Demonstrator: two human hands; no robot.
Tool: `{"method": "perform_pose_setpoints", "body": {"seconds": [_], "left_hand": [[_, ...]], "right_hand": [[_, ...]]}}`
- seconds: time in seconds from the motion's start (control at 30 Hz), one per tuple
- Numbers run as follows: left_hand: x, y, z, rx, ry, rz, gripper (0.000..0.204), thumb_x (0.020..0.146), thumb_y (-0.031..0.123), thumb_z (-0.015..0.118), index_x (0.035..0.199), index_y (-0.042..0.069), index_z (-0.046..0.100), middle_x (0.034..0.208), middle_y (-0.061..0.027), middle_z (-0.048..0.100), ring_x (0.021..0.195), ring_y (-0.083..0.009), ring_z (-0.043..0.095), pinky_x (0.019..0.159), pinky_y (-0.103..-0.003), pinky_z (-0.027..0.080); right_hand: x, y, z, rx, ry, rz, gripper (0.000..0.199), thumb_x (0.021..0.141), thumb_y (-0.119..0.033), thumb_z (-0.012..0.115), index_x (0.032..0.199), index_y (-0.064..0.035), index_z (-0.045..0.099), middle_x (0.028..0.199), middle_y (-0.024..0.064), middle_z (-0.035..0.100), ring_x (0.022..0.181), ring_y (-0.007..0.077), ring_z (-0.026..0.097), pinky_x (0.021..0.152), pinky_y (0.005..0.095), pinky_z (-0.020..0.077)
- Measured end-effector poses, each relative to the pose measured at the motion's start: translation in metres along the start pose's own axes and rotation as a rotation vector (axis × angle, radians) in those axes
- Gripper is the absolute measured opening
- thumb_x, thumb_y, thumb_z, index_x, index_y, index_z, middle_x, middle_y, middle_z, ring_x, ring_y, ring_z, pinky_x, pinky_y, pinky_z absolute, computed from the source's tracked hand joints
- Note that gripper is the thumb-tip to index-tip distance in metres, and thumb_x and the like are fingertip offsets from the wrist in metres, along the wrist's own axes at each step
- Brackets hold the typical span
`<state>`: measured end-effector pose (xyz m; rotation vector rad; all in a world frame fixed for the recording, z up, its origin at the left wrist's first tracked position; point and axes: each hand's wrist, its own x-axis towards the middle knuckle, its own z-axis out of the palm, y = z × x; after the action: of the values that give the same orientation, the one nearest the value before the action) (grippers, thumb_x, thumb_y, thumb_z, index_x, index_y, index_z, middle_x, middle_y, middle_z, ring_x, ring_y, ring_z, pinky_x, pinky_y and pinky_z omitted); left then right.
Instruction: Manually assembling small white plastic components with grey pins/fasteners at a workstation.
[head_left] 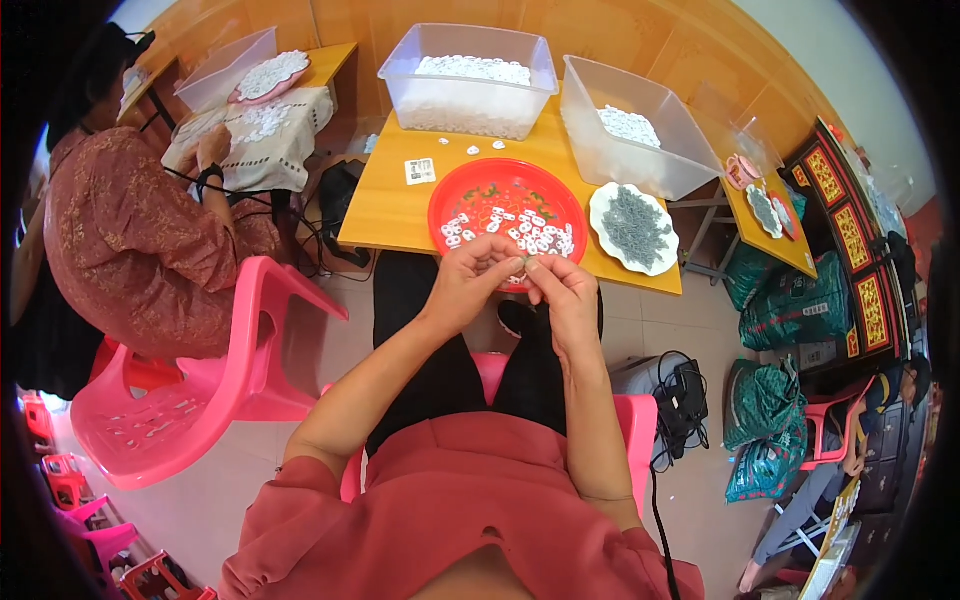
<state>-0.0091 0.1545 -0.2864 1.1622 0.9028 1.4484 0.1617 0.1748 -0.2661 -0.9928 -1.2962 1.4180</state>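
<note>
My left hand [470, 278] and my right hand [562, 292] meet just over the near rim of a red tray [440, 195]. Thumbs and fingertips of both are pinched together around something tiny and greyish, too small to name. In the tray lie many small white pieces [545, 238] with dark holes or marks, mostly in its near half; my fingers hide some of them. Right of the tray stands a white scalloped plate [605, 195] heaped with small grey pieces [637, 230].
Two clear plastic bins [405, 95] [690, 165] with white pieces stand at the table's [390, 200] back. A white card [420, 171] lies left of the tray. On my left a person [150, 230] works at a cloth-covered table, beside a pink chair [250, 380]. Green bags [790, 300] sit right.
</note>
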Motion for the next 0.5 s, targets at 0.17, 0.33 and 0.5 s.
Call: {"method": "perform_pose_setpoints", "body": {"seconds": [0.17, 0.33, 0.5], "left_hand": [[0.001, 0.000, -0.005, 0.121, -0.067, 0.036, 0.005, 0.102, 0.010, 0.067, 0.103, 0.006, 0.065, 0.088, 0.0025, 0.064, 0.076, -0.0045, 0.058, 0.070, -0.022, 0.047], [0.001, -0.001, 0.001, 0.381, -0.055, 0.178, 0.006, 0.105, 0.011, 0.063, 0.104, 0.006, 0.061, 0.084, 0.0020, 0.058, 0.076, -0.0059, 0.054, 0.068, -0.023, 0.045], [-0.001, -0.005, 0.004, 0.119, -0.059, -0.053, 0.010, 0.108, 0.017, 0.056, 0.103, 0.009, 0.054, 0.079, 0.0017, 0.052, 0.070, -0.0065, 0.048, 0.062, -0.023, 0.038]], "right_hand": [[0.002, 0.002, -0.008, 0.265, -0.116, 0.176, 0.015, 0.100, -0.015, 0.069, 0.100, -0.0011, 0.074, 0.079, 0.0008, 0.067, 0.067, 0.0078, 0.057, 0.066, 0.0226, 0.0446], [-0.005, 0.005, -0.005, 0.067, -0.036, 0.090, 0.015, 0.100, -0.015, 0.069, 0.095, -0.0027, 0.076, 0.079, -0.0011, 0.067, 0.064, 0.0062, 0.055, 0.057, 0.0238, 0.0406], [-0.007, 0.001, 0.013, -0.585, 0.250, -0.628, 0.012, 0.097, -0.010, 0.073, 0.102, 0.0007, 0.076, 0.079, -0.0024, 0.067, 0.066, 0.0041, 0.058, 0.056, 0.0237, 0.0424]]}}
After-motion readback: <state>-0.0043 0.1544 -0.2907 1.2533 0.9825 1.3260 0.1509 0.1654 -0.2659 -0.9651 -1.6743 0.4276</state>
